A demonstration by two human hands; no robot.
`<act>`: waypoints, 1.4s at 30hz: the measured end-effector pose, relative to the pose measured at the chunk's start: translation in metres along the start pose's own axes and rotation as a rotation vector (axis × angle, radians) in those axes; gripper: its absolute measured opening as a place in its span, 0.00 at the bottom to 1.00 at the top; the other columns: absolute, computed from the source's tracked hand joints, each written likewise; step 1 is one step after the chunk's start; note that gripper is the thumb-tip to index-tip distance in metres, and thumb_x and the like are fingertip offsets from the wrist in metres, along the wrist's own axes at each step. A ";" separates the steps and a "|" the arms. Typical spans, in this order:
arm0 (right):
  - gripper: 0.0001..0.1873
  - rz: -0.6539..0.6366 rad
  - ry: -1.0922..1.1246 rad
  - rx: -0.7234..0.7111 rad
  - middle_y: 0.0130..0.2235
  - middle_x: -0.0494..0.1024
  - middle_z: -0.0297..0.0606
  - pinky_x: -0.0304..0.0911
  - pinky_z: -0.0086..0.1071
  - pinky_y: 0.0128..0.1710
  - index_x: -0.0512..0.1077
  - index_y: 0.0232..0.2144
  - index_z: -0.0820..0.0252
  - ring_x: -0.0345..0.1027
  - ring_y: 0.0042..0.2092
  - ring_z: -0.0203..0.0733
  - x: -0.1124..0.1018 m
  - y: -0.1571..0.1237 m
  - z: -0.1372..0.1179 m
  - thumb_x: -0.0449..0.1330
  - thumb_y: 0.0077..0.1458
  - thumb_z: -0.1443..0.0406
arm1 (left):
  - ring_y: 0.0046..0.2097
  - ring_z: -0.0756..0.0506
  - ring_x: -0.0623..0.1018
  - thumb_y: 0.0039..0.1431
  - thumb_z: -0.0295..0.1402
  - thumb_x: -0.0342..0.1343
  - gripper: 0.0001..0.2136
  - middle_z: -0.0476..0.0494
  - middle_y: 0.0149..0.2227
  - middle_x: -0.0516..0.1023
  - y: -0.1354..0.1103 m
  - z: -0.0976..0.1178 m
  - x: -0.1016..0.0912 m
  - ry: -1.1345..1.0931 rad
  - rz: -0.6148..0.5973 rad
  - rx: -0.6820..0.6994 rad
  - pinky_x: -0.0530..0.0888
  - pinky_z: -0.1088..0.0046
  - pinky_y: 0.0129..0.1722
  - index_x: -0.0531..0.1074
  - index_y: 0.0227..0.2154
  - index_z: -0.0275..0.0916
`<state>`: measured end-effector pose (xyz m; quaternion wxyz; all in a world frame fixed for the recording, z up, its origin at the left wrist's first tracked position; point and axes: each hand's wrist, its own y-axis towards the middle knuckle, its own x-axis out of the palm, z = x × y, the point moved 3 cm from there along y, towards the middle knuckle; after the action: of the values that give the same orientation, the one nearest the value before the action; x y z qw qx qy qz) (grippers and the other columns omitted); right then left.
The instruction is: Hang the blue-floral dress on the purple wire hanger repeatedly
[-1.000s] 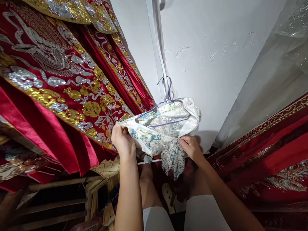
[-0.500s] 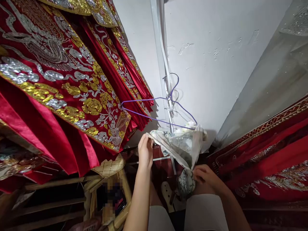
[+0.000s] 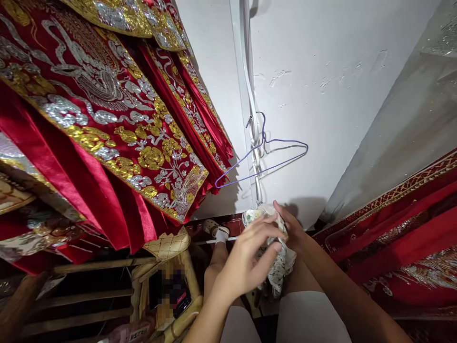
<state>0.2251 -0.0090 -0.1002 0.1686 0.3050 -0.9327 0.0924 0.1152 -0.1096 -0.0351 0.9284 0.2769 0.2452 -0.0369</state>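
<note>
A thin white garment with a greenish floral print [image 3: 280, 269] is bunched up between my hands above my knees. My left hand [image 3: 250, 255] curls its fingers over the near side of the bundle. On the far right side, my right hand [image 3: 290, 223] grips the cloth with the thumb pointing up; most of its fingers are hidden behind the fabric. Above the hands, a purple wire hanger [image 3: 264, 164] hangs bare by its hook against the white wall, apart from both hands.
Red cloths with gold and silver sequin embroidery [image 3: 153, 157] hang at the left, and another red embroidered cloth [image 3: 410, 228] is on the right. A white strap [image 3: 246, 71] runs down the wall [image 3: 314, 57]. A bamboo chair [image 3: 193, 276] stands lower left, a phone on it. One clog [image 3: 211, 227] shows on the floor.
The garment has come off the hanger and is gathered from a spread sheet into a bundle. My left hand moved right and down to it; the hanger has swung round.
</note>
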 end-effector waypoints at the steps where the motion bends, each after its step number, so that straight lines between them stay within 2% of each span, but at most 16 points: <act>1: 0.32 -0.051 0.035 0.033 0.24 0.74 0.38 0.67 0.37 0.36 0.74 0.26 0.57 0.73 0.34 0.48 0.003 0.000 -0.001 0.60 0.47 0.35 | 0.60 0.39 0.75 0.67 0.30 0.54 0.08 0.40 0.47 0.81 0.001 -0.005 -0.010 0.023 0.093 -0.007 0.67 0.57 0.63 0.75 0.45 0.44; 3: 0.25 -0.156 0.108 0.129 0.26 0.76 0.37 0.67 0.36 0.36 0.75 0.27 0.57 0.72 0.33 0.45 0.009 -0.003 -0.001 0.66 0.45 0.41 | 0.60 0.38 0.74 0.69 0.35 0.53 0.11 0.38 0.50 0.79 0.007 -0.020 -0.023 0.011 0.215 -0.035 0.68 0.57 0.62 0.73 0.50 0.43; 4: 0.22 -0.198 0.098 0.190 0.26 0.76 0.36 0.67 0.35 0.34 0.75 0.27 0.58 0.71 0.31 0.43 0.011 -0.006 -0.001 0.69 0.43 0.45 | 0.59 0.38 0.75 0.70 0.39 0.51 0.14 0.37 0.50 0.79 0.010 -0.029 -0.025 -0.030 0.206 -0.046 0.69 0.58 0.61 0.72 0.53 0.43; 6: 0.18 -0.279 0.017 0.353 0.24 0.76 0.35 0.64 0.32 0.29 0.76 0.25 0.60 0.68 0.26 0.38 0.016 -0.013 -0.001 0.72 0.40 0.52 | 0.53 0.39 0.79 0.72 0.47 0.41 0.22 0.35 0.46 0.81 0.013 -0.049 -0.017 -0.160 0.078 -0.063 0.74 0.60 0.55 0.74 0.53 0.41; 9: 0.14 -0.550 -0.196 0.490 0.23 0.76 0.36 0.62 0.30 0.24 0.76 0.21 0.62 0.66 0.23 0.37 0.023 -0.027 -0.015 0.74 0.38 0.59 | 0.37 0.42 0.80 0.69 0.56 0.33 0.33 0.38 0.33 0.80 0.002 -0.077 0.007 -0.264 -0.153 -0.147 0.77 0.66 0.39 0.79 0.38 0.40; 11: 0.11 -0.794 -0.374 0.425 0.23 0.77 0.36 0.64 0.31 0.25 0.78 0.21 0.62 0.69 0.23 0.39 0.024 -0.035 -0.036 0.73 0.40 0.61 | 0.29 0.45 0.75 0.66 0.61 0.37 0.33 0.44 0.26 0.75 -0.013 -0.092 0.018 -0.234 -0.287 -0.217 0.73 0.70 0.30 0.76 0.27 0.40; 13: 0.07 -0.888 -0.555 0.289 0.23 0.78 0.35 0.65 0.31 0.27 0.79 0.22 0.63 0.70 0.24 0.40 0.018 -0.037 -0.060 0.70 0.45 0.64 | 0.25 0.48 0.68 0.65 0.60 0.41 0.31 0.49 0.21 0.67 -0.027 -0.102 0.017 -0.178 -0.446 -0.257 0.66 0.73 0.25 0.69 0.21 0.40; 15: 0.07 -0.751 -0.706 0.114 0.22 0.76 0.33 0.62 0.29 0.26 0.79 0.22 0.62 0.67 0.23 0.37 0.004 -0.030 -0.082 0.66 0.50 0.67 | 0.24 0.50 0.64 0.67 0.56 0.45 0.28 0.52 0.20 0.63 -0.036 -0.109 0.003 -0.057 -0.538 -0.278 0.61 0.74 0.25 0.65 0.19 0.39; 18: 0.07 -0.384 -0.810 -0.120 0.25 0.78 0.36 0.60 0.28 0.25 0.81 0.25 0.62 0.67 0.25 0.37 -0.024 -0.007 -0.104 0.62 0.50 0.68 | 0.25 0.48 0.66 0.65 0.47 0.53 0.22 0.50 0.20 0.67 -0.038 -0.114 -0.032 0.293 -0.475 -0.271 0.62 0.72 0.31 0.66 0.20 0.39; 21: 0.21 0.023 -0.743 -0.327 0.36 0.82 0.39 0.64 0.32 0.31 0.80 0.46 0.59 0.72 0.31 0.42 -0.052 0.029 -0.108 0.59 0.48 0.69 | 0.29 0.43 0.74 0.63 0.42 0.55 0.15 0.45 0.24 0.76 -0.034 -0.114 -0.059 0.604 -0.435 -0.309 0.65 0.67 0.40 0.73 0.23 0.40; 23: 0.31 0.198 -0.728 -0.451 0.47 0.81 0.42 0.67 0.35 0.41 0.74 0.55 0.57 0.74 0.41 0.45 -0.065 0.056 -0.100 0.57 0.46 0.70 | 0.34 0.39 0.78 0.65 0.39 0.52 0.14 0.39 0.28 0.80 -0.031 -0.111 -0.070 0.768 -0.459 -0.405 0.67 0.63 0.44 0.77 0.28 0.40; 26: 0.28 0.238 -0.780 -0.458 0.55 0.77 0.42 0.63 0.38 0.52 0.75 0.54 0.56 0.70 0.52 0.48 -0.077 0.090 -0.076 0.56 0.48 0.68 | 0.45 0.33 0.81 0.67 0.36 0.48 0.15 0.31 0.40 0.83 -0.025 -0.105 -0.081 0.963 -0.460 -0.556 0.70 0.58 0.49 0.81 0.37 0.38; 29: 0.16 0.241 -0.813 -0.390 0.38 0.80 0.40 0.64 0.36 0.41 0.78 0.38 0.59 0.70 0.40 0.47 -0.089 0.100 -0.055 0.53 0.50 0.65 | 0.55 0.34 0.79 0.69 0.34 0.44 0.18 0.30 0.53 0.80 -0.023 -0.103 -0.086 1.008 -0.380 -0.644 0.70 0.57 0.56 0.77 0.50 0.36; 32: 0.08 0.286 -0.826 -0.416 0.26 0.72 0.35 0.58 0.31 0.32 0.72 0.25 0.59 0.64 0.32 0.42 -0.102 0.086 -0.053 0.53 0.48 0.64 | 0.65 0.36 0.71 0.69 0.32 0.43 0.21 0.28 0.64 0.70 -0.022 -0.109 -0.088 0.966 -0.290 -0.666 0.68 0.57 0.62 0.69 0.60 0.33; 37: 0.08 0.345 -0.833 -0.402 0.22 0.61 0.30 0.49 0.30 0.27 0.65 0.19 0.59 0.55 0.28 0.37 -0.110 0.045 -0.073 0.54 0.44 0.62 | 0.72 0.35 0.58 0.68 0.31 0.41 0.23 0.26 0.70 0.59 -0.004 -0.115 -0.090 0.879 -0.049 -0.465 0.60 0.53 0.69 0.68 0.60 0.27; 42: 0.08 0.303 -0.765 -0.319 0.23 0.57 0.28 0.46 0.29 0.25 0.60 0.19 0.58 0.50 0.28 0.35 -0.100 0.022 -0.079 0.55 0.43 0.63 | 0.73 0.38 0.54 0.71 0.37 0.39 0.25 0.33 0.71 0.56 0.035 -0.092 -0.094 0.660 0.180 -0.183 0.53 0.50 0.71 0.64 0.65 0.33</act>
<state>0.3082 0.0845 -0.0660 -0.1592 0.1471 -0.9648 -0.1486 -0.0002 -0.0375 -0.0400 0.8196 0.2100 0.5088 0.1588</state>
